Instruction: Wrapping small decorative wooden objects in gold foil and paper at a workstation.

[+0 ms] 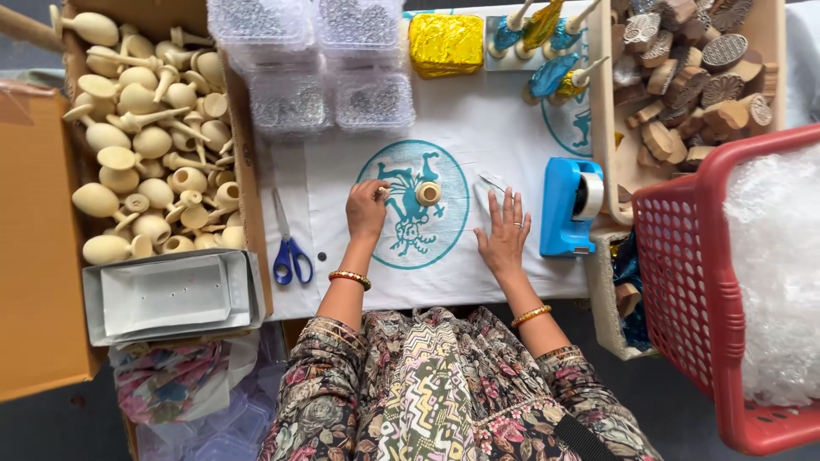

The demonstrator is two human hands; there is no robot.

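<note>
White cloth printed with a teal round emblem covers the worktop [461,145], seen from straight above. At the left edge a cardboard box [242,162] is heaped with pale unpainted wooden rattles [145,145], and a stack of grey trays [171,294] sits just below it. Blue-handled scissors [288,248] lie on the cloth beside that box. Along the far edge stand clear plastic tubs [320,81], a gold foil packet [445,43] and several rattles wrapped in blue and gold foil [547,51]. To the right a blue tape dispenser [570,205] sits just beside the right hand, with a shallow tray of carved wooden blocks [692,77] behind it and a red basket [683,256] holding bubble wrap at the right edge.

A small round wooden piece [428,193] stands upright on the middle of the teal emblem, between the two hands. The left hand [367,209] is curled, its fingertips drawn together just beside the piece; whether they touch it cannot be told. The right hand [505,235] lies flat on the cloth, fingers spread and apart, holding nothing, with a small strip of clear tape [493,181] near its fingertips
</note>
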